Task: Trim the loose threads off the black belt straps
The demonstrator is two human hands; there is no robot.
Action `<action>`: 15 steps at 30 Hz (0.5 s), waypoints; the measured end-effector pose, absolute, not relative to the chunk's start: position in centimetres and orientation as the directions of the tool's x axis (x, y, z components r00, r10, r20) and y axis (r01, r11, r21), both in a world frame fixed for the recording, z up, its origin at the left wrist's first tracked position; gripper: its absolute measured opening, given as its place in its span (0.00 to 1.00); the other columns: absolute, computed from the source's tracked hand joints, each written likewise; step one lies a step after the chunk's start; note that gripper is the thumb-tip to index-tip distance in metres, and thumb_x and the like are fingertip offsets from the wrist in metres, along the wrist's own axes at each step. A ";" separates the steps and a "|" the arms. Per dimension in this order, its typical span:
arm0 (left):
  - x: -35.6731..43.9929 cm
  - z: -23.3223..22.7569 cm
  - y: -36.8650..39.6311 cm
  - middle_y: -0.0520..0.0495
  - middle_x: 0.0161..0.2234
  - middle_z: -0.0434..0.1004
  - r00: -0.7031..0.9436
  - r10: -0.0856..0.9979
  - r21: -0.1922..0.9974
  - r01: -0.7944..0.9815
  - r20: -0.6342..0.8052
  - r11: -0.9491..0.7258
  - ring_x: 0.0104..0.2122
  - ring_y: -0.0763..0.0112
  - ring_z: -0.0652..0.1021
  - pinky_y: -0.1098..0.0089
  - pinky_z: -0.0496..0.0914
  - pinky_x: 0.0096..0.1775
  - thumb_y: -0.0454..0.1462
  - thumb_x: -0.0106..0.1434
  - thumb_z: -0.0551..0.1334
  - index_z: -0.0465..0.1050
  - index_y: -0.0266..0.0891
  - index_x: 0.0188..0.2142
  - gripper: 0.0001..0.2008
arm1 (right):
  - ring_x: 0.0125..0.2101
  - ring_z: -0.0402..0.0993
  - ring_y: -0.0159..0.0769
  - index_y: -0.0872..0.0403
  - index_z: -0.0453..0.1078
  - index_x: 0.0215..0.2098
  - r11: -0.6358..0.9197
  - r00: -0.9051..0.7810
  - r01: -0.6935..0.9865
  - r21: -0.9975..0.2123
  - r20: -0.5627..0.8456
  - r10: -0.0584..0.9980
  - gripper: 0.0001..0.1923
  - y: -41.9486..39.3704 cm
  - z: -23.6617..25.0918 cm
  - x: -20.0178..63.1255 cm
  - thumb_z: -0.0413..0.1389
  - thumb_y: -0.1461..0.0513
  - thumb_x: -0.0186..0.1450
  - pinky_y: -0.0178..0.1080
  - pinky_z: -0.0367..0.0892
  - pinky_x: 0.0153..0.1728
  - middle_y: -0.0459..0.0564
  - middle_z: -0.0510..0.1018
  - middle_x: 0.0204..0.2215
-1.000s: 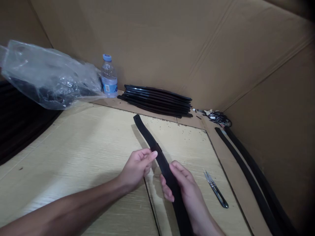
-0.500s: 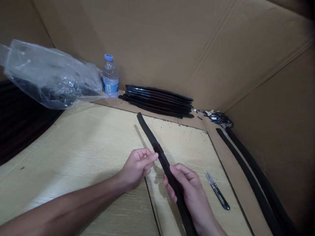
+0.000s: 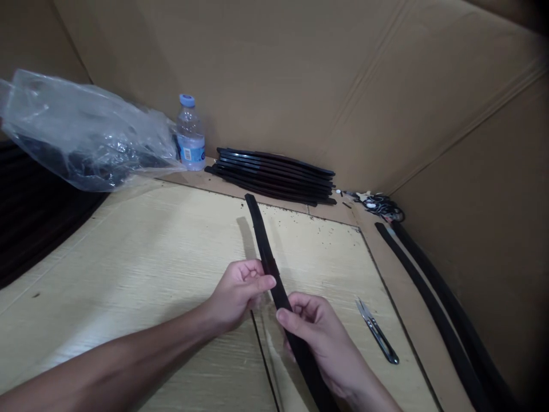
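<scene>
A long, slightly curved black strip [image 3: 262, 234] slants across the middle of the view, its far end raised over the table. My left hand [image 3: 242, 292] pinches it near a small raised band, thumb on top and fingers beneath. Lower down the strip, my right hand [image 3: 321, 343] grips it between thumb and curled fingers. The strip's near end runs out of view at the bottom. To the right of my right hand, a pair of thread snips [image 3: 377, 331] lies on the table.
The pale wooden table [image 3: 141, 257] has cardboard walls around it. At the back stand a water bottle [image 3: 191, 137] and a stack of black strips [image 3: 274, 174]. A clear plastic bag [image 3: 90, 137] rests on dark strips at left. Long black strips [image 3: 429, 292] and a cord tangle [image 3: 381, 207] lie right.
The strip has turned about its length, showing its broader face, and stands a little steeper. My right hand has slid up the strip, closer to my left hand.
</scene>
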State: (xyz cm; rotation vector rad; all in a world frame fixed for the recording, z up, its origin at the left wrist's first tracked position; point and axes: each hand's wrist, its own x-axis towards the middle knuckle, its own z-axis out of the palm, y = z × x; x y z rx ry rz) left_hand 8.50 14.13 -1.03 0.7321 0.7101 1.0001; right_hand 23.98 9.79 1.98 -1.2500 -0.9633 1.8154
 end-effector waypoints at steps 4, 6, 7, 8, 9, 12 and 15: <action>8.4 -0.7 13.9 0.60 0.14 0.57 0.422 0.882 0.783 -0.469 -0.208 0.409 0.13 0.87 0.50 0.78 0.42 0.16 0.42 0.47 0.71 0.67 0.32 0.27 0.17 | 0.13 0.58 0.21 0.56 0.61 0.21 -0.472 -0.316 -0.144 -0.870 -0.412 0.855 0.18 9.9 2.2 24.2 0.66 0.57 0.52 0.26 0.61 0.15 0.39 0.66 0.14; 8.4 -0.7 13.9 0.61 0.14 0.56 0.427 0.879 0.783 -0.464 -0.213 0.415 0.12 0.87 0.51 0.78 0.43 0.15 0.42 0.48 0.70 0.66 0.34 0.25 0.17 | 0.15 0.65 0.25 0.55 0.60 0.22 -0.470 -0.349 -0.169 -0.866 -0.393 0.851 0.18 9.8 2.3 24.0 0.65 0.56 0.54 0.30 0.66 0.17 0.42 0.71 0.17; 8.4 -0.7 13.9 0.61 0.13 0.55 0.429 0.877 0.783 -0.461 -0.216 0.418 0.12 0.87 0.50 0.78 0.43 0.15 0.42 0.48 0.70 0.64 0.35 0.24 0.17 | 0.15 0.67 0.26 0.55 0.59 0.24 -0.473 -0.365 -0.177 -0.863 -0.389 0.846 0.18 9.8 2.3 24.0 0.64 0.56 0.54 0.31 0.67 0.17 0.44 0.73 0.18; 8.4 -0.8 13.9 0.61 0.13 0.55 0.429 0.876 0.783 -0.458 -0.220 0.422 0.11 0.87 0.50 0.78 0.43 0.15 0.42 0.48 0.70 0.63 0.35 0.23 0.17 | 0.15 0.68 0.27 0.55 0.59 0.24 -0.476 -0.381 -0.181 -0.860 -0.385 0.841 0.17 9.7 2.3 23.9 0.64 0.56 0.55 0.30 0.66 0.15 0.45 0.75 0.19; 8.4 -0.8 13.8 0.62 0.12 0.55 0.427 0.876 0.782 -0.458 -0.224 0.423 0.11 0.87 0.50 0.78 0.43 0.14 0.42 0.48 0.70 0.62 0.36 0.23 0.18 | 0.14 0.68 0.27 0.54 0.58 0.25 -0.480 -0.393 -0.182 -0.858 -0.384 0.836 0.17 9.7 2.3 23.8 0.64 0.57 0.55 0.29 0.63 0.13 0.46 0.75 0.19; 8.5 -0.8 13.9 0.62 0.12 0.55 0.401 0.889 0.782 -0.470 -0.224 0.409 0.11 0.87 0.51 0.79 0.44 0.15 0.41 0.48 0.70 0.62 0.36 0.22 0.18 | 0.11 0.64 0.25 0.54 0.58 0.24 -0.474 -0.358 -0.200 -0.858 -0.386 0.850 0.18 9.7 2.3 23.5 0.62 0.54 0.58 0.25 0.56 0.10 0.46 0.75 0.17; 8.5 -0.7 13.9 0.62 0.11 0.55 0.364 0.902 0.789 -0.472 -0.232 0.393 0.11 0.87 0.52 0.79 0.44 0.15 0.41 0.50 0.69 0.61 0.36 0.22 0.17 | 0.11 0.63 0.24 0.56 0.62 0.25 -0.491 -0.268 -0.248 -0.835 -0.427 0.863 0.19 9.7 2.3 23.2 0.54 0.49 0.62 0.26 0.55 0.11 0.47 0.73 0.16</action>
